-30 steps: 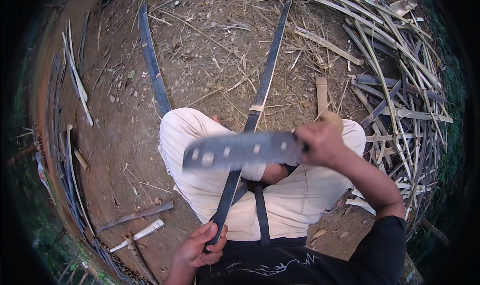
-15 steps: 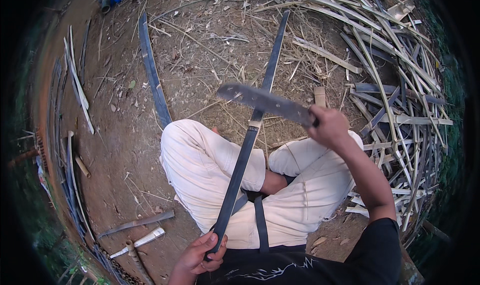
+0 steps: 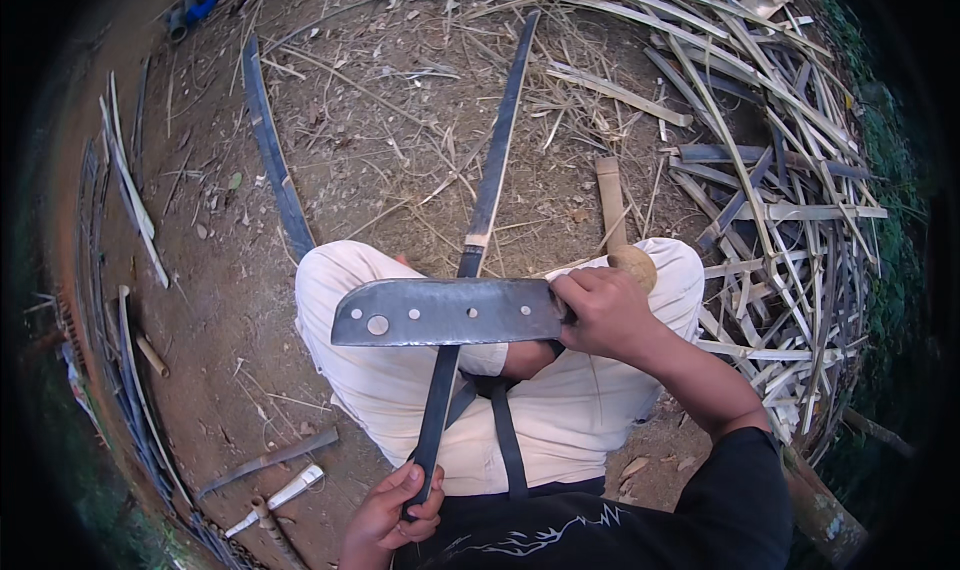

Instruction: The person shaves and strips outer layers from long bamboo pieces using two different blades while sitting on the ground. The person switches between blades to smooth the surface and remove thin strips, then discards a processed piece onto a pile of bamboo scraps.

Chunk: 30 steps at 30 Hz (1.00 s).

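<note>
My left hand [image 3: 398, 505] is closed round the near end of a long dark bamboo strip [image 3: 500, 150], close to my waist. The strip runs away from me between my knees, with a pale band at a joint. In my right hand [image 3: 605, 315] is the handle of a wide-bladed cleaver [image 3: 445, 313], its grey blade pierced by several round holes. The blade lies crosswise over the strip, pointing left and hiding a part of it; whether the two touch I cannot tell.
A second dark bamboo strip [image 3: 272, 155] lies beyond my left knee. Heaped split bamboo [image 3: 790, 215] fills the right side. More strips [image 3: 130, 185] lie on the left. A pale bamboo piece [image 3: 610, 200] and a rounded tan thing [image 3: 633, 266] are by my right knee.
My right hand has brought the cleaver down the strip toward me, and its blade now shows its broad face. My left hand keeps its hold on the strip's near end.
</note>
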Available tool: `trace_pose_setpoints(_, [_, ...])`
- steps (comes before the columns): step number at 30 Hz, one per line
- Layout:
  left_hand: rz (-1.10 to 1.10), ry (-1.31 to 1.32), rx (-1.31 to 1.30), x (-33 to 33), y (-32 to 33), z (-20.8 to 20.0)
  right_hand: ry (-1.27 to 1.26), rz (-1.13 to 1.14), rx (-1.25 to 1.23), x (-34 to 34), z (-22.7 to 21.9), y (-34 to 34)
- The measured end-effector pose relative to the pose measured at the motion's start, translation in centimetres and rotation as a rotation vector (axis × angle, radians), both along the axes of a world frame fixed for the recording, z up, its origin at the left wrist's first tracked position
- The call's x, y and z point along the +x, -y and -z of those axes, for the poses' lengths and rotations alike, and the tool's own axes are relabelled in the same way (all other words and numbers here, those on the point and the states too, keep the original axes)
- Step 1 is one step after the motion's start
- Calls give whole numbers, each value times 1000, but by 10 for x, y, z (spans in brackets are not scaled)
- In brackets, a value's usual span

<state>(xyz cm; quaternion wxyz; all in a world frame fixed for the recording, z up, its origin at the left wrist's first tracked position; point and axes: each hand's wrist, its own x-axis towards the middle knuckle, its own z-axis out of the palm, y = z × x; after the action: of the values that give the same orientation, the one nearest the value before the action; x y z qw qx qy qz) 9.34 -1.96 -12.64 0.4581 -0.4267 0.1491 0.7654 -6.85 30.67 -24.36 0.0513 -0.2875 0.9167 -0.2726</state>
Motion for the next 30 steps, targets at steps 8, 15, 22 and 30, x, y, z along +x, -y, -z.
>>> trace_pose_setpoints(8, [14, -4, -31, 4, -1, 1, 30, -149, 57, 3, -8, 6])
trace_pose_setpoints(15, [-34, 20, 11, 5, 1, 2, -54, 75, 142, -62, 37, -31])
trace_pose_setpoints(22, [-27, 13, 8, 1, 11, 2, -110, 97, 138, -58, 34, -24])
trace_pose_setpoints(30, [-44, 34, 29, 5, -3, 2, -85, -158, 22, -11, 4, 1])
